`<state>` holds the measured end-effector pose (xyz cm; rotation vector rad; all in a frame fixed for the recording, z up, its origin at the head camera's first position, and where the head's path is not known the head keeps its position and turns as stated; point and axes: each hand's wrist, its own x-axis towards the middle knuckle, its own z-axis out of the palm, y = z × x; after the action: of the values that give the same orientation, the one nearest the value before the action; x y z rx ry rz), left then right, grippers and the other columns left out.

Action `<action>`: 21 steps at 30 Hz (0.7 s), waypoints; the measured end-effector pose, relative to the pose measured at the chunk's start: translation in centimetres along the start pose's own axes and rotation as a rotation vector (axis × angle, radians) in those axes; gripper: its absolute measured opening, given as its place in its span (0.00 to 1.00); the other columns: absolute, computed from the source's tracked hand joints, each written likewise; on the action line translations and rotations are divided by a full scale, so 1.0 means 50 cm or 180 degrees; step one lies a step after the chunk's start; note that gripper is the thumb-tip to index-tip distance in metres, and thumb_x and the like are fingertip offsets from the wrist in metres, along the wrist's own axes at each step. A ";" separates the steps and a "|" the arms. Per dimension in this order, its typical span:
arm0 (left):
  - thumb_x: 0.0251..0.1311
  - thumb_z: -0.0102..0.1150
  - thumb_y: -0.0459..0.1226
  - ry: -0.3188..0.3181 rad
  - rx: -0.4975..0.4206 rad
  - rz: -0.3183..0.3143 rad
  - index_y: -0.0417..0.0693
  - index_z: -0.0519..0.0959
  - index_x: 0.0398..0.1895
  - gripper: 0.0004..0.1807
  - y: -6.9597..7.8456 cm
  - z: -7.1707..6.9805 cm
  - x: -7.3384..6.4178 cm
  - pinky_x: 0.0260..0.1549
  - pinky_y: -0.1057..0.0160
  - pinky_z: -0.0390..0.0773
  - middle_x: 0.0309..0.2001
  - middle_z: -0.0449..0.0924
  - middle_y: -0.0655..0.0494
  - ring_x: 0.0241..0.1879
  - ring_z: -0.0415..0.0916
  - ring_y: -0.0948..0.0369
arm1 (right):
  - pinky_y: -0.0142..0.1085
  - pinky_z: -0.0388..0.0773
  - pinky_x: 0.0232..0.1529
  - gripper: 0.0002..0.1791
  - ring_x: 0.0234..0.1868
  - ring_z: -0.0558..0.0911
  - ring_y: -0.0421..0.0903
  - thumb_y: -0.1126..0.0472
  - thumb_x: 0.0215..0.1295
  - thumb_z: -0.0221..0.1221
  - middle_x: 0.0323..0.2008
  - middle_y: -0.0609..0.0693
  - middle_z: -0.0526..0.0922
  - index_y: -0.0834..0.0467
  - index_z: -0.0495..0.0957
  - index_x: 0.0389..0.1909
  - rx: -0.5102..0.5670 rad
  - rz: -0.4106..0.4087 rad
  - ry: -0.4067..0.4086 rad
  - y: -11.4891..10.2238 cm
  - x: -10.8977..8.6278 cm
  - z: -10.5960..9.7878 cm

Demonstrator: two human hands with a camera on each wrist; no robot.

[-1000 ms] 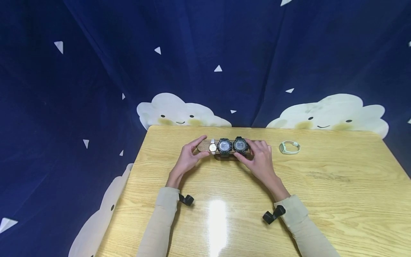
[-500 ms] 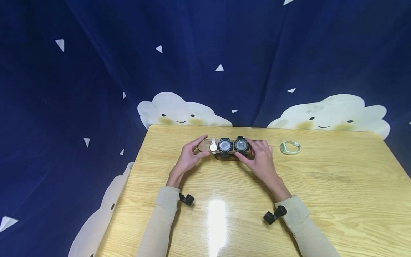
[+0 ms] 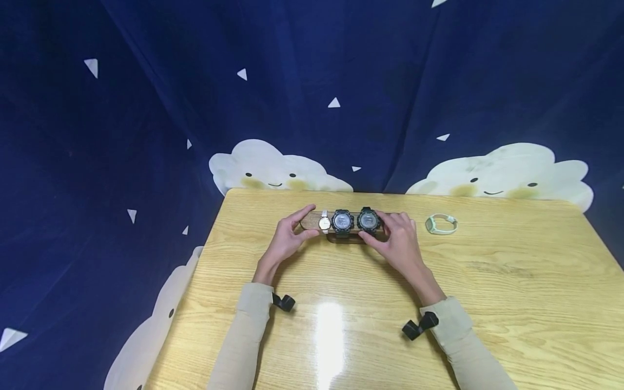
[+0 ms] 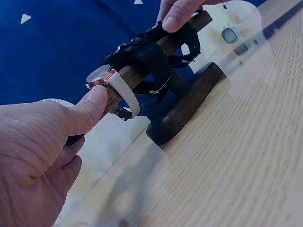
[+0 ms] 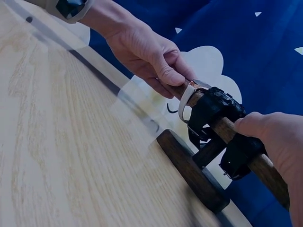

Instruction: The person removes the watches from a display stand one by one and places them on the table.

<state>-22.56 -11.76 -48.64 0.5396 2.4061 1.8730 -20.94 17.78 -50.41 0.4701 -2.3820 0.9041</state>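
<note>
A dark wooden watch stand [image 4: 187, 109] carries three watches on its raised crossbar [image 3: 310, 220]. Nearest the left end hangs a small watch with a white strap and rose-gold case [image 4: 124, 92]. Beside it is a chunky black watch [image 3: 342, 221], and farther right a second black watch [image 3: 369, 221]. My left hand [image 3: 285, 238] grips the bar's left end, thumb tip right at the white-strapped watch. With thumb and fingers, my right hand [image 3: 401, 242] pinches the right-hand black watch, whose strap [image 5: 239, 158] loops round the bar.
A mint-green watch [image 3: 442, 231] lies to the right of the stand on the light wooden table [image 3: 512, 303]. Behind the table's far edge hangs a dark blue curtain [image 3: 312, 65] with clouds and white triangles. The stand's base [image 5: 191, 172] rests on the tabletop.
My right hand has shifted slightly right with the right-hand black watch, and the gap between the two black watches is wider. The left hand stays on the bar's end.
</note>
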 end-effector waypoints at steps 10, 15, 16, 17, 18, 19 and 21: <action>0.61 0.71 0.28 0.0073 -0.0017 0.0001 0.43 0.70 0.75 0.38 -0.057 0.003 0.015 0.79 0.52 0.57 0.76 0.67 0.46 0.77 0.61 0.50 | 0.41 0.57 0.37 0.38 0.32 0.65 0.50 0.46 0.48 0.81 0.23 0.52 0.72 0.67 0.84 0.54 -0.0040 0.0050 -0.0069 0.007 0.003 -0.008; 0.60 0.72 0.31 0.0079 0.0003 0.0040 0.45 0.71 0.75 0.38 -0.059 0.002 0.012 0.79 0.54 0.58 0.76 0.68 0.50 0.77 0.62 0.53 | 0.40 0.56 0.37 0.39 0.32 0.65 0.49 0.46 0.48 0.81 0.23 0.50 0.71 0.68 0.84 0.55 -0.0059 0.0065 -0.0089 0.008 0.004 -0.011; 0.61 0.72 0.32 0.0075 0.0009 0.0048 0.45 0.71 0.76 0.38 -0.059 0.002 0.011 0.79 0.54 0.58 0.76 0.68 0.50 0.77 0.62 0.54 | 0.40 0.56 0.37 0.39 0.33 0.65 0.49 0.46 0.48 0.81 0.23 0.50 0.71 0.68 0.84 0.55 -0.0067 0.0068 -0.0095 0.008 0.003 -0.011; 0.61 0.72 0.32 0.0071 0.0013 0.0059 0.44 0.70 0.76 0.38 -0.060 0.002 0.011 0.79 0.54 0.58 0.76 0.68 0.51 0.77 0.62 0.54 | 0.40 0.56 0.37 0.39 0.33 0.65 0.49 0.46 0.48 0.81 0.23 0.50 0.71 0.68 0.84 0.55 -0.0068 0.0072 -0.0100 0.008 0.003 -0.012; 0.61 0.72 0.32 0.0066 0.0018 0.0063 0.45 0.70 0.76 0.39 -0.060 0.002 0.011 0.79 0.55 0.58 0.76 0.68 0.51 0.77 0.62 0.54 | 0.40 0.56 0.37 0.39 0.33 0.65 0.49 0.46 0.48 0.81 0.23 0.50 0.71 0.68 0.84 0.55 -0.0071 0.0071 -0.0103 0.008 0.003 -0.012; 0.61 0.72 0.32 0.0064 0.0020 0.0065 0.45 0.70 0.76 0.39 -0.060 0.001 0.011 0.79 0.55 0.58 0.76 0.68 0.51 0.77 0.62 0.54 | 0.40 0.56 0.37 0.39 0.33 0.65 0.50 0.46 0.48 0.81 0.23 0.50 0.71 0.68 0.84 0.55 -0.0074 0.0072 -0.0106 0.008 0.003 -0.012; 0.61 0.72 0.32 0.0061 0.0020 0.0073 0.45 0.70 0.76 0.39 -0.061 0.001 0.011 0.79 0.55 0.58 0.76 0.68 0.51 0.77 0.62 0.54 | 0.40 0.56 0.37 0.39 0.33 0.65 0.50 0.47 0.48 0.82 0.23 0.51 0.71 0.68 0.84 0.55 -0.0079 0.0073 -0.0108 0.009 0.002 -0.013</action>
<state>-23.82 -12.16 -51.46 0.5549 2.4287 1.8890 -21.01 18.52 -50.15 0.4529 -2.4311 0.8822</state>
